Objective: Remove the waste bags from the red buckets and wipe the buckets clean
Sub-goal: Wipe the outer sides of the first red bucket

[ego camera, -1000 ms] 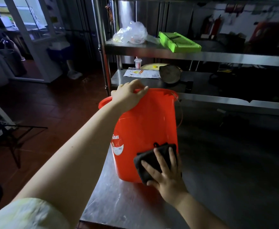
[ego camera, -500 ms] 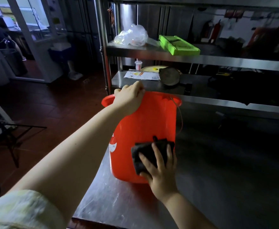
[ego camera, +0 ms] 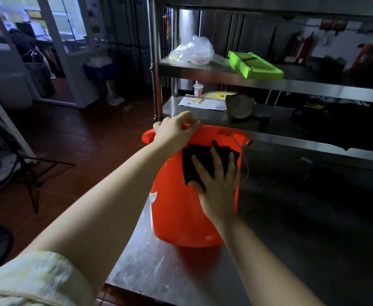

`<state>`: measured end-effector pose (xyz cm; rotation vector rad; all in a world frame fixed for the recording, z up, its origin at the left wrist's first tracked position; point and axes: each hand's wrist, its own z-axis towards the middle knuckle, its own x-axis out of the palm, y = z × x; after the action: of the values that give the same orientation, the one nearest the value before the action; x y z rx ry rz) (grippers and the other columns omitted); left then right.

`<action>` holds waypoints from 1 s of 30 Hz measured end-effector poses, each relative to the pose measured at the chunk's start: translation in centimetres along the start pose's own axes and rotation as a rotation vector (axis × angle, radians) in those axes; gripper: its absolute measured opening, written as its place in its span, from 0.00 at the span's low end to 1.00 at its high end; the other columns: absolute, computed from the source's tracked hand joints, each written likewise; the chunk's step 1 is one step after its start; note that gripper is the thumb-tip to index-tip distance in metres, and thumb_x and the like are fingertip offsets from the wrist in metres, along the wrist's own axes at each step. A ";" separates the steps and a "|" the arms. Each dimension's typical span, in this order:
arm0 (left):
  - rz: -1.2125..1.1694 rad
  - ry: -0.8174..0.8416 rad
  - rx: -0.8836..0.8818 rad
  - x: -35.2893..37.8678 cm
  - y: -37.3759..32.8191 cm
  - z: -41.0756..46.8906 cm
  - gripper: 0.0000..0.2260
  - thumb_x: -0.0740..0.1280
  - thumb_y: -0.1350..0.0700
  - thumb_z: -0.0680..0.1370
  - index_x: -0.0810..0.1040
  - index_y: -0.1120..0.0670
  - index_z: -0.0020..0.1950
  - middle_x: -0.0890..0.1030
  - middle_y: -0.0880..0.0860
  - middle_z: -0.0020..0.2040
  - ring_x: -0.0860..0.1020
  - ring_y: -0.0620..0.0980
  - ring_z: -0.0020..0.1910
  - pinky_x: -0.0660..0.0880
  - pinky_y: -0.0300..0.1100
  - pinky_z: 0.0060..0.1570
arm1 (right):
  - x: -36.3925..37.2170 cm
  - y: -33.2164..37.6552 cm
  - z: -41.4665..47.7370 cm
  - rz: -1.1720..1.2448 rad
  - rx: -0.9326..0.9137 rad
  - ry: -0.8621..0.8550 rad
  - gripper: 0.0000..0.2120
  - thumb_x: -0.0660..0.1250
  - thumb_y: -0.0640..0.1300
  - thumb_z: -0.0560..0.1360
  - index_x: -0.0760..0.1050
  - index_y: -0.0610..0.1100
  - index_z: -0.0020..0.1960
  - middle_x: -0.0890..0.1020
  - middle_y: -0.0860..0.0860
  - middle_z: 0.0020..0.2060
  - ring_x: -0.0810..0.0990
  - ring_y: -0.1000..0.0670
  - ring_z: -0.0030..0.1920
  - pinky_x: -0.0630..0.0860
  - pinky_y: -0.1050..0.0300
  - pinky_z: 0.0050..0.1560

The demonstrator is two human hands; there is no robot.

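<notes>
A red bucket (ego camera: 194, 195) stands upright on a steel worktop (ego camera: 159, 268), close to its near-left corner. The left hand (ego camera: 176, 131) is curled shut over the bucket's far-left rim — likely to steady it against the push of wiping. The right hand (ego camera: 216, 184), fingers spread flat, presses a dark cloth (ego camera: 201, 160) against the bucket's near outer wall, just below the rim. The bucket is glossy, bright red plastic with a thin wire handle hanging at its right side and a pale label low on its left; no waste bag shows, though the dim inside is hard to read.
</notes>
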<state>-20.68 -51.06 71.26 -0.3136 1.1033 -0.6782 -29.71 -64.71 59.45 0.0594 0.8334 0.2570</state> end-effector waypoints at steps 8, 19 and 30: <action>0.065 0.083 -0.039 -1.2 0.0 0.7 0.10 0.57 0.47 0.80 0.76 0.46 0.54 0.79 0.46 0.48 0.76 0.52 0.53 0.63 0.51 0.62 | 1.1 -0.6 -13.6 0.039 -0.220 0.113 0.30 0.58 0.63 0.75 0.54 0.65 0.75 0.51 0.52 0.78 0.54 0.31 0.73 0.58 0.29 0.63; -0.079 0.166 -0.056 1.4 -1.8 -0.3 0.13 0.65 0.36 0.73 0.80 0.41 0.50 0.81 0.42 0.46 0.78 0.49 0.53 0.72 0.50 0.59 | -3.2 -2.5 0.8 -0.086 -0.072 0.078 0.26 0.56 0.65 0.75 0.63 0.63 0.72 0.61 0.49 0.76 0.54 0.33 0.74 0.53 0.33 0.69; 0.283 0.181 0.134 5.8 -6.0 1.2 0.30 0.58 0.25 0.68 0.76 0.41 0.61 0.76 0.48 0.59 0.70 0.55 0.61 0.63 0.52 0.57 | -3.3 -2.9 -7.1 -0.148 -0.170 0.174 0.29 0.60 0.66 0.68 0.68 0.64 0.68 0.65 0.53 0.73 0.61 0.37 0.72 0.60 0.29 0.65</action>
<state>-20.08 -59.44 70.95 0.0202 1.2390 -0.5316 -36.51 -68.66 56.63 -0.1853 0.9806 0.1944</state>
